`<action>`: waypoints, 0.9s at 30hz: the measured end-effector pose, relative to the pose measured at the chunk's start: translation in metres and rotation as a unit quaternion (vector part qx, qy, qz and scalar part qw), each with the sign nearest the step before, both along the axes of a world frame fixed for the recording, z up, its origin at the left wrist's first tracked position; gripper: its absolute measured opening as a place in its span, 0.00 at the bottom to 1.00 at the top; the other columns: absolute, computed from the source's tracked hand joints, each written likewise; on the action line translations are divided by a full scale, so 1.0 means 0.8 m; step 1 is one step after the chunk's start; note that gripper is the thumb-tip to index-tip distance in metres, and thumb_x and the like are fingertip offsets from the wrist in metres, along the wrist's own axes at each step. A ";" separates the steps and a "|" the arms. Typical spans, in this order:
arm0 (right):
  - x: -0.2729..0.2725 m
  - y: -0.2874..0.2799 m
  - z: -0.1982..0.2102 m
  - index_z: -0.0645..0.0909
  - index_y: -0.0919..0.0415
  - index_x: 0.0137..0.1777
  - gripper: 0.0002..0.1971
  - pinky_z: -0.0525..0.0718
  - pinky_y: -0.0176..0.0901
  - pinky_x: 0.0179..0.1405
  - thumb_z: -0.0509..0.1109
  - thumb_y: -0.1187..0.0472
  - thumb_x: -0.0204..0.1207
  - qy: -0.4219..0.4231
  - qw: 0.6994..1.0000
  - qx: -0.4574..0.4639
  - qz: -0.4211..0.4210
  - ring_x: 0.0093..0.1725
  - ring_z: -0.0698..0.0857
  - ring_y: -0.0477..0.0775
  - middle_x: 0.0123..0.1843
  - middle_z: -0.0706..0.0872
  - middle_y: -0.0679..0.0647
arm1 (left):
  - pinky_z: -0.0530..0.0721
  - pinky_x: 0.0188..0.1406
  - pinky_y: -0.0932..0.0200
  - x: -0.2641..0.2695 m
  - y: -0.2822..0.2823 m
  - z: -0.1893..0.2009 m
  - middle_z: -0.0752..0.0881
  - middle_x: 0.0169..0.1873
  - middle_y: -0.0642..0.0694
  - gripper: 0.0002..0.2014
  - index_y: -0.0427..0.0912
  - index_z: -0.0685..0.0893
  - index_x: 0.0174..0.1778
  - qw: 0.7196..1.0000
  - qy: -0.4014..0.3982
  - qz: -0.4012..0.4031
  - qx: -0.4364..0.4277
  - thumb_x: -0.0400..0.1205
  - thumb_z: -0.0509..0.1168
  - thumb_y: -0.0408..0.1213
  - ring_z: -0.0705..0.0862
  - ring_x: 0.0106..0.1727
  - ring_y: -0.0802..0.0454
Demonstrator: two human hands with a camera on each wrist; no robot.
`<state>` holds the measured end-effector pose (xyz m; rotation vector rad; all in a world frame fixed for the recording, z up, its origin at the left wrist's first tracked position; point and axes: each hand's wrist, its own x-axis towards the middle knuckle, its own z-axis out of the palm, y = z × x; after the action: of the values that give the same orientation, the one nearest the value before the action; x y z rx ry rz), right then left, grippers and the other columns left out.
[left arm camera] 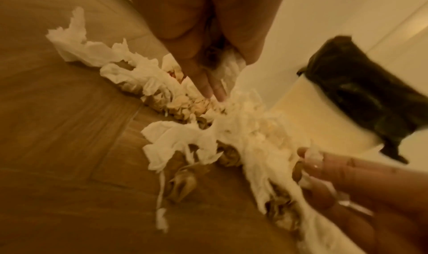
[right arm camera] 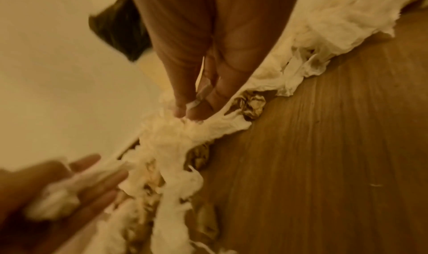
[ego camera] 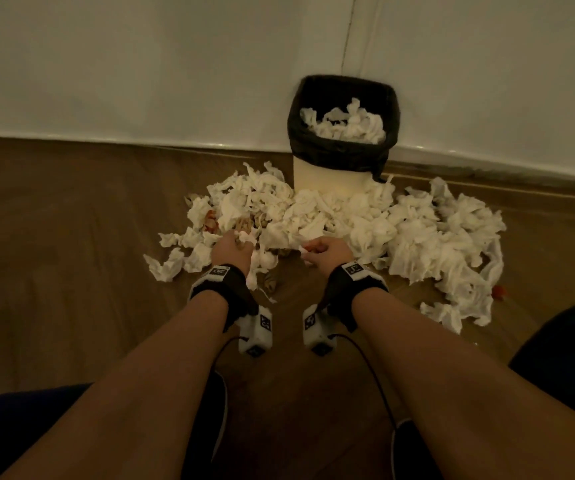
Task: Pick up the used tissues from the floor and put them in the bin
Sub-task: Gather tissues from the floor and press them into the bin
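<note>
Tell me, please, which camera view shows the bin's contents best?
The head view: it looks down into the bin, showing tissues piled inside the black liner. The left wrist view shows only its outside; the right wrist view catches a blurred dark corner behind the right hand.

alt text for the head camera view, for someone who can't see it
Two hands, left hand and right hand, grip crumpled tissues from a large pile on a wooden floor. Behind it, a black-lined bin, already holding tissues, stands against a white wall.

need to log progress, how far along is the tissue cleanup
Early. Some tissues already sit in the bin. The left hand and right hand each grip tissue at the pile's near edge. A large pile of tissues remains on the floor.
</note>
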<state>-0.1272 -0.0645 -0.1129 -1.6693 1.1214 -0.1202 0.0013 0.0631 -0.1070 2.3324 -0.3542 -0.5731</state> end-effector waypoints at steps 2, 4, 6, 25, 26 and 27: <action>-0.001 -0.001 0.020 0.86 0.62 0.57 0.13 0.84 0.50 0.61 0.76 0.64 0.72 -0.031 0.999 0.018 -0.011 0.53 0.85 0.54 0.55 0.88 0.59 | 0.82 0.52 0.56 0.000 -0.004 0.017 0.80 0.64 0.35 0.15 0.39 0.78 0.65 0.997 0.022 0.023 -0.071 0.83 0.59 0.34 0.83 0.56 0.41; -0.002 -0.001 0.042 0.86 0.64 0.59 0.14 0.83 0.50 0.63 0.75 0.65 0.73 -0.081 0.994 0.058 -0.041 0.55 0.84 0.56 0.59 0.87 0.61 | 0.86 0.41 0.57 -0.002 -0.011 0.039 0.84 0.58 0.33 0.10 0.43 0.81 0.56 0.986 0.060 0.046 -0.152 0.83 0.58 0.30 0.85 0.45 0.44; -0.002 -0.002 0.069 0.84 0.68 0.60 0.14 0.82 0.51 0.64 0.72 0.70 0.75 -0.153 0.977 0.124 -0.080 0.58 0.84 0.60 0.62 0.84 0.65 | 0.85 0.53 0.44 -0.004 -0.016 0.065 0.83 0.58 0.30 0.09 0.46 0.79 0.54 0.982 0.073 0.040 -0.172 0.84 0.56 0.30 0.84 0.54 0.34; -0.084 -0.045 0.333 0.75 0.77 0.67 0.17 0.86 0.31 0.33 0.60 0.80 0.78 -0.397 0.896 0.141 -0.141 0.42 0.82 0.53 0.46 0.82 0.60 | 0.72 0.14 0.67 -0.083 -0.102 0.321 0.76 0.22 0.45 0.15 0.40 0.84 0.38 0.942 0.038 -0.086 -0.321 0.85 0.58 0.42 0.73 0.14 0.55; -0.088 -0.048 0.341 0.75 0.78 0.67 0.17 0.86 0.30 0.31 0.60 0.80 0.79 -0.406 0.892 0.141 -0.139 0.41 0.80 0.52 0.44 0.82 0.59 | 0.69 0.14 0.68 -0.085 -0.106 0.334 0.74 0.20 0.47 0.19 0.42 0.82 0.31 0.943 0.010 -0.101 -0.318 0.84 0.59 0.46 0.70 0.14 0.55; -0.092 -0.051 0.349 0.74 0.79 0.67 0.17 0.86 0.29 0.31 0.59 0.80 0.79 -0.412 0.890 0.137 -0.137 0.40 0.80 0.52 0.44 0.81 0.61 | 0.67 0.15 0.68 -0.087 -0.111 0.346 0.73 0.18 0.48 0.23 0.43 0.79 0.26 0.942 -0.016 -0.109 -0.317 0.84 0.57 0.52 0.69 0.15 0.54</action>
<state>-0.2009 -0.1051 0.1661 -1.0127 0.6574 -0.7452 -0.0679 -0.0254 0.1701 1.6918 -0.7054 -0.4389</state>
